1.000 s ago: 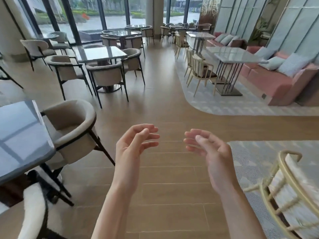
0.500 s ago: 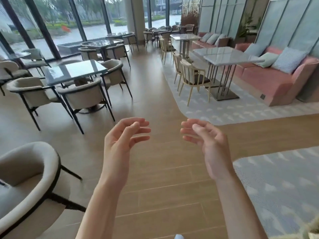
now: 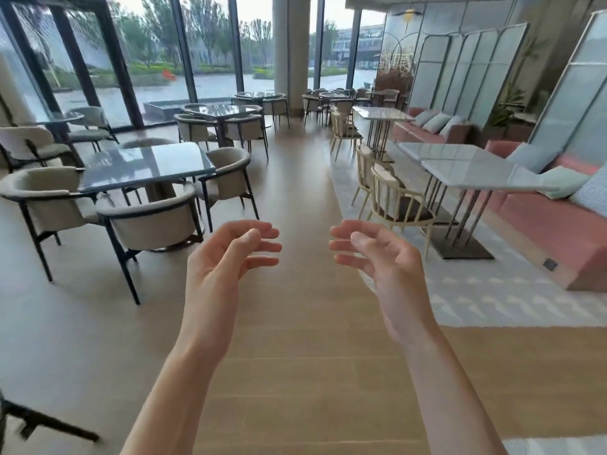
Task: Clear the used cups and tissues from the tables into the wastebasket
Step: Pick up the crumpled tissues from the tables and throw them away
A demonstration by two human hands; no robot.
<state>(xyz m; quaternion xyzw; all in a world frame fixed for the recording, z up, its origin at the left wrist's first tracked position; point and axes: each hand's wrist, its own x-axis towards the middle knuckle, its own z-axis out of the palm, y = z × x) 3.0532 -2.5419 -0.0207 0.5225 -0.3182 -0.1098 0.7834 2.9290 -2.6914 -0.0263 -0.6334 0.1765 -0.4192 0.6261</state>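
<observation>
My left hand (image 3: 226, 261) and my right hand (image 3: 377, 254) are raised in front of me over the wooden floor, palms turned toward each other, fingers loosely curved and holding nothing. A dark glass table (image 3: 144, 165) stands to the left and a white marble table (image 3: 466, 169) to the right. I see no cups, tissues or wastebasket on any table top in view.
Beige round-backed chairs (image 3: 154, 224) ring the dark table on the left. Cream spindle chairs (image 3: 397, 198) and a pink sofa (image 3: 551, 224) flank the marble tables on a pale rug (image 3: 492, 297). A wooden aisle (image 3: 295, 178) runs ahead toward more tables and tall windows.
The view has lifted and moved forward along the aisle; the near chair on the left has dropped out of sight. Both hands keep the same raised, loose pose.
</observation>
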